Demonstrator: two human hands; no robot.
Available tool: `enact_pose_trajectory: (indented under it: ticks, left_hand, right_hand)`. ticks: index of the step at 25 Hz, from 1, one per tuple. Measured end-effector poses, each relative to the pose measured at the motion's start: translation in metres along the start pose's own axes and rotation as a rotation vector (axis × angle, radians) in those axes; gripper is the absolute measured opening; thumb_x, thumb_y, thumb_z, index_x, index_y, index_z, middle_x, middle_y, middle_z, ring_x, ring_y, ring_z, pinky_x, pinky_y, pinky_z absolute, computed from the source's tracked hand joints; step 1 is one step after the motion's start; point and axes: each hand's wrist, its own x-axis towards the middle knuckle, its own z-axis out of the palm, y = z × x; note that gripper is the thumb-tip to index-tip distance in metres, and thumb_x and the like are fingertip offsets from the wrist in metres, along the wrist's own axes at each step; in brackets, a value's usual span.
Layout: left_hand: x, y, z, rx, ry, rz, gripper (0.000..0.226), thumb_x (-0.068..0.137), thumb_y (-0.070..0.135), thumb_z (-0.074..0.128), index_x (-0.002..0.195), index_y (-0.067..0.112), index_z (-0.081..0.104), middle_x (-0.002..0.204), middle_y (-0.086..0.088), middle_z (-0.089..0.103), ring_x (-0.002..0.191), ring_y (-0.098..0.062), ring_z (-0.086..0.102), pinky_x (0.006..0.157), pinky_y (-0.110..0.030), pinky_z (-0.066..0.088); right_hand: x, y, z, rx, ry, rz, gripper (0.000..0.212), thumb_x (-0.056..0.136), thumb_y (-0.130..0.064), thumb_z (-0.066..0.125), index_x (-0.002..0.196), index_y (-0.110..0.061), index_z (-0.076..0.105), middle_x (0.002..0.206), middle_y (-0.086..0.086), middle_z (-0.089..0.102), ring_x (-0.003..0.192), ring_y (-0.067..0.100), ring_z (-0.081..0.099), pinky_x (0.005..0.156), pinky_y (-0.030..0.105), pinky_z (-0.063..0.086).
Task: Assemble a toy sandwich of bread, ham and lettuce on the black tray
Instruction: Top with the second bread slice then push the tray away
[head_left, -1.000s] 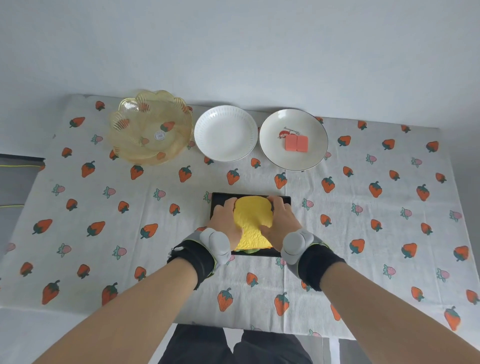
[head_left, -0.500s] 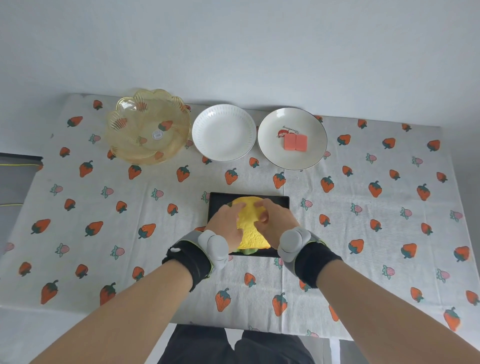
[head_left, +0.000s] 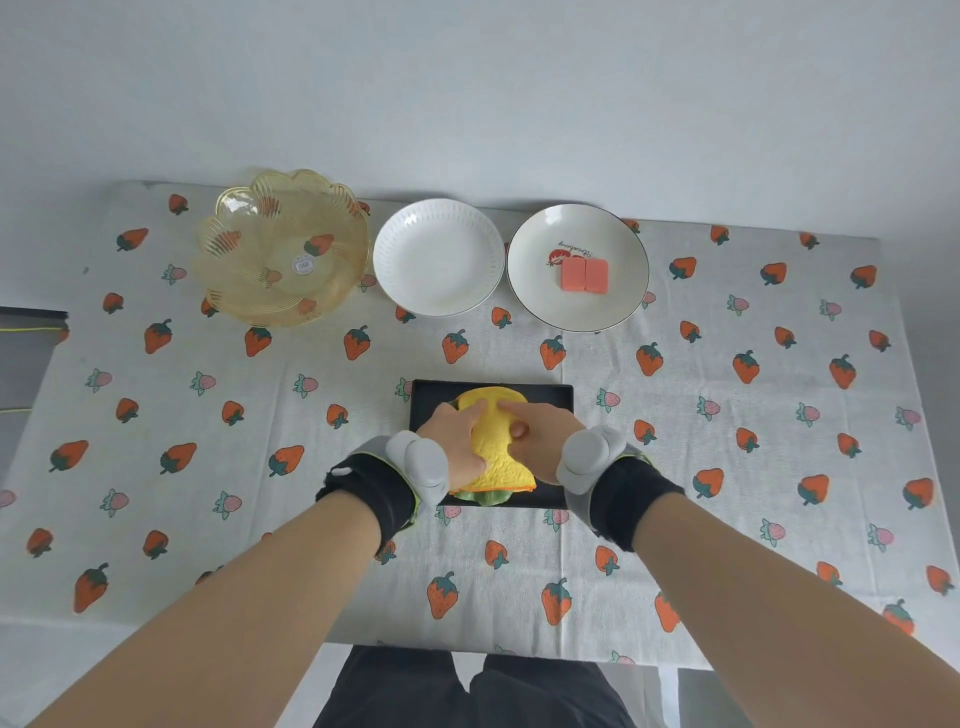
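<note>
Table (head_left: 727, 467): covered by a white cloth printed with strawberries; it carries every item listed below.

Amber bowl (head_left: 283, 249): clear ribbed plastic with a scalloped rim, at the far left. A small label sits on its floor.

White plate (head_left: 439, 257): at the far centre, just beside the bowl. Nothing lies on it.

Printed plate (head_left: 613, 306): at the far right, dark-rimmed, with a red strawberry motif. Two pink ham slices (head_left: 584, 275) lie flat on it, side by side and touching.

Tray (head_left: 550, 397): black, rectangular, on the near centre of the cloth, well apart from the three dishes.

Bread (head_left: 501, 462): yellow, textured, with an orange edge along its near side. It lies on the tray as the top layer of the stack.

Lettuce (head_left: 488, 499): a green edge shows beneath the near side of the bread, on the tray. Whether ham is in the stack cannot be told.

Left hand (head_left: 457, 441): flat on the left part of the bread, fingers extended, pressing rather than grasping. A black wrist strap with a grey device is worn.

Right hand (head_left: 537, 434): flat on the right part of the bread, fingers extended toward the left hand, nothing gripped. Same strap and device.
</note>
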Motion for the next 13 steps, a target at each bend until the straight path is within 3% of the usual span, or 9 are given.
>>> enact_pose_trajectory:
  ticks: [3, 6, 8, 11, 13]
  left_hand:
    - [-0.004, -0.002, -0.007, -0.102, 0.050, 0.016, 0.062, 0.087, 0.018, 0.059, 0.145, 0.026, 0.038, 0.115, -0.007, 0.059, 0.106, -0.027, 0.061, 0.089, -0.034, 0.051]
    - [-0.012, -0.006, -0.012, -0.186, 0.097, 0.048, 0.053, 0.090, 0.017, 0.058, 0.140, 0.026, 0.045, 0.101, 0.001, 0.058, 0.098, -0.020, 0.060, 0.092, -0.032, 0.048]
    - [-0.014, -0.012, -0.013, -0.273, 0.149, 0.060, 0.044, 0.091, 0.015, 0.054, 0.134, 0.025, 0.051, 0.098, 0.000, 0.063, 0.088, -0.018, 0.061, 0.091, -0.037, 0.054]
    - [-0.013, -0.027, -0.014, -0.372, 0.304, -0.025, 0.036, 0.091, 0.014, 0.051, 0.125, 0.022, 0.058, 0.091, 0.000, 0.065, 0.083, -0.022, 0.064, 0.084, -0.039, 0.056]
    - [-0.012, -0.040, -0.011, -0.302, 0.369, -0.132, 0.036, 0.089, 0.014, 0.055, 0.125, 0.014, 0.057, 0.100, -0.005, 0.065, 0.092, -0.026, 0.063, 0.082, -0.034, 0.049]
  right_hand:
    - [-0.008, 0.005, -0.008, 0.123, 0.098, 0.004, 0.044, 0.091, -0.012, 0.046, 0.129, -0.029, 0.061, 0.116, 0.000, 0.070, 0.096, 0.019, 0.067, 0.078, 0.024, 0.050]
    - [-0.015, 0.006, -0.010, 0.252, 0.111, 0.017, 0.036, 0.091, -0.010, 0.047, 0.116, -0.026, 0.067, 0.098, 0.005, 0.073, 0.070, 0.015, 0.066, 0.061, 0.019, 0.052]
    - [-0.017, 0.006, -0.011, 0.332, 0.147, 0.034, 0.028, 0.092, -0.014, 0.049, 0.111, -0.024, 0.066, 0.092, 0.005, 0.070, 0.063, 0.014, 0.065, 0.058, 0.021, 0.054]
    - [-0.016, 0.017, -0.015, 0.395, 0.242, 0.100, 0.019, 0.092, -0.024, 0.052, 0.107, -0.025, 0.064, 0.083, -0.001, 0.067, 0.067, 0.019, 0.066, 0.067, 0.034, 0.060]
    - [-0.015, 0.030, -0.015, 0.370, 0.277, 0.165, 0.020, 0.091, -0.025, 0.052, 0.108, -0.024, 0.064, 0.084, -0.004, 0.065, 0.078, 0.023, 0.069, 0.075, 0.039, 0.060]
